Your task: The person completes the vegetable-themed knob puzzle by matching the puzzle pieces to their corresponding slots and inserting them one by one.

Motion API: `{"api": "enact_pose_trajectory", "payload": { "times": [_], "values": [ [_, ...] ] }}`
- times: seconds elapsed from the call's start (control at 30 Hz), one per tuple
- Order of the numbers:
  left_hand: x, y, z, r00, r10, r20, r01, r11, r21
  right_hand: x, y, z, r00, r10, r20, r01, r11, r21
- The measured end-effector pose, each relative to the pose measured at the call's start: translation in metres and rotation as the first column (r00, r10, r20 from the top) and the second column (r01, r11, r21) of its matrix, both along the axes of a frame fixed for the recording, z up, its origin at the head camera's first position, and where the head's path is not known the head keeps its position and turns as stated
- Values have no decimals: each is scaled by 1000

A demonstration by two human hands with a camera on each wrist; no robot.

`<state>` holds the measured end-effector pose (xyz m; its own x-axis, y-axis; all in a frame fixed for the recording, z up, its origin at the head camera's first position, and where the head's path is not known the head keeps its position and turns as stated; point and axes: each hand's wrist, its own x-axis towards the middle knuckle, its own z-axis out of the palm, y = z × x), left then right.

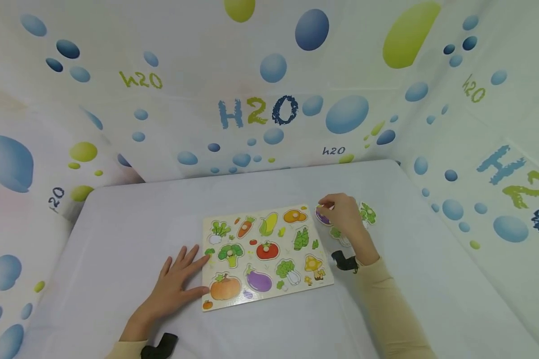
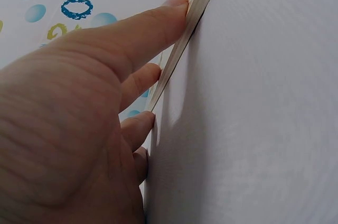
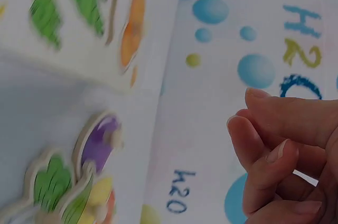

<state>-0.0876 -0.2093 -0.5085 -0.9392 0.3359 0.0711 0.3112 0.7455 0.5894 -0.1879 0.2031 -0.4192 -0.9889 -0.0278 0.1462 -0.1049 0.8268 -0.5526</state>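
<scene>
A wooden vegetable puzzle board [image 1: 250, 259] lies on the table, slightly tilted in the head view. My left hand [image 1: 177, 279] rests at its left side, fingers spread, with thumb and fingertips against the board's edge [image 2: 182, 42]. To the right of the board, my right hand [image 1: 343, 214] hovers over loose puzzle pieces with its fingers loosely curled. Nothing sits between its thumb and fingers [image 3: 245, 134] in the right wrist view. The purple eggplant piece [image 3: 97, 147] with a small knob is close by, partly hidden by the hand in the head view.
Beside the eggplant lie a bok choy piece [image 1: 338, 234] and another leafy green piece [image 1: 368, 213]. A white cloth covers the table [image 1: 152, 209]. Behind it hangs a backdrop [image 1: 184, 119] with blue and green spots. Black straps [image 1: 343, 261] circle both wrists.
</scene>
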Motion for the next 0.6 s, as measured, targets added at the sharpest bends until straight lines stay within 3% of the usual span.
{"api": "enact_pose_trajectory", "payload": {
  "times": [0.3,0.6],
  "values": [
    [0,1,1,1000,-5,-4,5,1000,10,0,36,-10,996,-74,40,73,997,22],
    [0,1,2,1000,-4,5,3,1000,7,5,48,-14,972,-159,175,150,987,64]
  ]
}}
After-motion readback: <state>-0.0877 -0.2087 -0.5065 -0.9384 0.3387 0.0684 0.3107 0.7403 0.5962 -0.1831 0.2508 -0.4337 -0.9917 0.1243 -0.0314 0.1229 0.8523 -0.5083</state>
